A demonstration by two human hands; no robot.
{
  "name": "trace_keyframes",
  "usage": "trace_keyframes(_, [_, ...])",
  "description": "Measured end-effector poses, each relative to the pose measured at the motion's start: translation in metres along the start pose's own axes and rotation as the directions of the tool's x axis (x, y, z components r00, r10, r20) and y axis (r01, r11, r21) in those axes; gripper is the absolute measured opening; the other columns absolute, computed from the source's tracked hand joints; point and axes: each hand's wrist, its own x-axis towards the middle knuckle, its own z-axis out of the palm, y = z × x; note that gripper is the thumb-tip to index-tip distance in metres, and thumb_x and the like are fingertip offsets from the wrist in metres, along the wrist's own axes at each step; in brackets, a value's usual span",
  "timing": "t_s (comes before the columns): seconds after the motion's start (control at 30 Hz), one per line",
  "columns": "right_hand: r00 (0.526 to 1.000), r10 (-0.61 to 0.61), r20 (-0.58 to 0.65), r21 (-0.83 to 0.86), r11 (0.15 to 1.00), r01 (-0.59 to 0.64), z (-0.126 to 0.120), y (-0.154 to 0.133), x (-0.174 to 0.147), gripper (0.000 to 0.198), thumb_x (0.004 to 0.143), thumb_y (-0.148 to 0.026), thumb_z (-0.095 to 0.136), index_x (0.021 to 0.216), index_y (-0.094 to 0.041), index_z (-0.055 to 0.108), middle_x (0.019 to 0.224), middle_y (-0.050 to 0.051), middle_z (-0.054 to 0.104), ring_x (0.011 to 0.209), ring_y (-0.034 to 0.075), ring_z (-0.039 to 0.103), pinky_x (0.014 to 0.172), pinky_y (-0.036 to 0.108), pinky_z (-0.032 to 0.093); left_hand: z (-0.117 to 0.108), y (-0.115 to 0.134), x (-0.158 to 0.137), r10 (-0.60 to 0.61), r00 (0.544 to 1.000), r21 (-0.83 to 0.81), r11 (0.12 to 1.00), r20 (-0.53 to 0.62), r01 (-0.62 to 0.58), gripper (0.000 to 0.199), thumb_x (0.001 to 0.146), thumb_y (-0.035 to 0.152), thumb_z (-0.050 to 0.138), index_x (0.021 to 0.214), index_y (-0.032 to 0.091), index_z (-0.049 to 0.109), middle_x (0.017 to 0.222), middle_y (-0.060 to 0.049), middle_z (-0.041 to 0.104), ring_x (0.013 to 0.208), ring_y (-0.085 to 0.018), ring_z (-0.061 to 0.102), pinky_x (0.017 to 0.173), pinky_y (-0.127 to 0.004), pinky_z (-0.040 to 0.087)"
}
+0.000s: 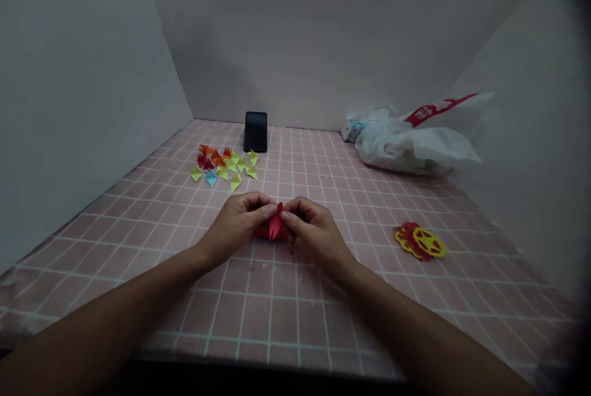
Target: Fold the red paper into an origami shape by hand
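Between my two hands is a piece of folded red paper [276, 225], its narrow points facing down toward me. My left hand [247, 214] pinches its left side with thumb and forefinger. On the other side, the thumb and fingers of my right hand [309, 220] close on the paper's right edge. Under the hands lies something else red [261, 233], mostly hidden, so I cannot tell its kind. Past my left hand sits a loose group of small folded paper pieces, among them a yellow one [235, 182], a blue one [211, 178] and an orange one [218, 159].
A black phone [255, 132] leans near the back wall. At the back right lie a white plastic bag [415, 143] and a small box [351, 129]. Yellow and red star cutouts [427, 242] rest to the right on the pink checked tablecloth [258, 322]. Walls enclose three sides.
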Motion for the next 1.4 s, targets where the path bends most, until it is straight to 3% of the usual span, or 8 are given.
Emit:
trace_keyframes(0.3, [1.0,0.012,0.008,-0.019,1.0,-0.012,0.0011,-0.0007,0.0006,0.019,0.079,-0.033,0.071,0.075,-0.019,0.059,0.065,-0.004,0.057,0.053,0.009,0.048,0.05,0.023,0.037,0.0002,0.0026,-0.0013,0.043,0.999,0.125,0.991,0.015,-0.045,0.021,0.078,0.035,0.071,0.078,0.014,0.072,0.073,-0.001,0.067,0.068,-0.013,0.058,0.067,-0.025,0.048])
trace_keyframes(0.57, [1.0,0.015,0.013,-0.054,0.998,-0.014,0.0015,-0.0008,-0.0006,0.02,0.08,-0.033,0.069,0.074,-0.019,0.057,0.064,-0.004,0.056,0.053,0.009,0.047,0.049,0.023,0.036,0.0017,0.003,-0.0024,0.039,0.998,0.124,0.991,0.043,-0.044,0.022,0.079,0.035,0.069,0.074,0.014,0.067,0.066,0.002,0.062,0.059,-0.01,0.054,0.059,-0.023,0.047])
trace_keyframes(0.8, [1.0,0.006,0.023,-0.1,0.995,-0.003,0.0011,-0.0021,-0.0005,0.021,0.082,-0.036,0.065,0.074,-0.02,0.055,0.061,-0.005,0.053,0.051,0.009,0.045,0.048,0.023,0.034,-0.0001,0.0042,-0.0025,0.101,0.993,0.21,0.972,0.052,-0.11,0.021,0.081,0.034,0.067,0.075,0.014,0.067,0.07,0.0,0.062,0.065,-0.011,0.055,0.062,-0.023,0.047])
trace_keyframes(1.0, [0.999,-0.035,0.021,-0.166,0.985,0.038,0.0005,-0.004,-0.0003,0.021,0.081,-0.035,0.065,0.071,-0.02,0.054,0.063,-0.004,0.053,0.054,0.01,0.046,0.05,0.024,0.036,0.0002,0.0035,-0.0025,0.053,0.996,0.13,0.99,0.071,-0.062,0.022,0.08,0.035,0.07,0.074,0.014,0.066,0.068,0.001,0.061,0.062,-0.011,0.055,0.06,-0.022,0.047])
trace_keyframes(1.2, [0.997,0.014,0.078,-0.079,0.997,-0.008,-0.0009,-0.0008,-0.0012,0.025,0.088,-0.042,0.059,0.077,-0.02,0.056,0.057,-0.004,0.053,0.049,0.01,0.046,0.048,0.024,0.035,-0.0015,0.0007,-0.0015,0.019,0.996,0.033,0.999,0.082,-0.021,0.022,0.08,0.036,0.072,0.075,0.015,0.065,0.066,0.002,0.062,0.06,-0.01,0.056,0.059,-0.022,0.048])
trace_keyframes(1.4, [0.997,0.03,0.072,-0.065,0.998,-0.026,-0.0002,-0.0001,-0.0009,0.024,0.086,-0.041,0.063,0.077,-0.02,0.057,0.059,-0.004,0.054,0.05,0.01,0.047,0.048,0.024,0.036,-0.0021,-0.0005,-0.0013,0.005,0.996,0.028,1.0,0.092,-0.008,0.021,0.08,0.035,0.071,0.075,0.016,0.065,0.067,0.002,0.063,0.06,-0.011,0.057,0.06,-0.023,0.048])
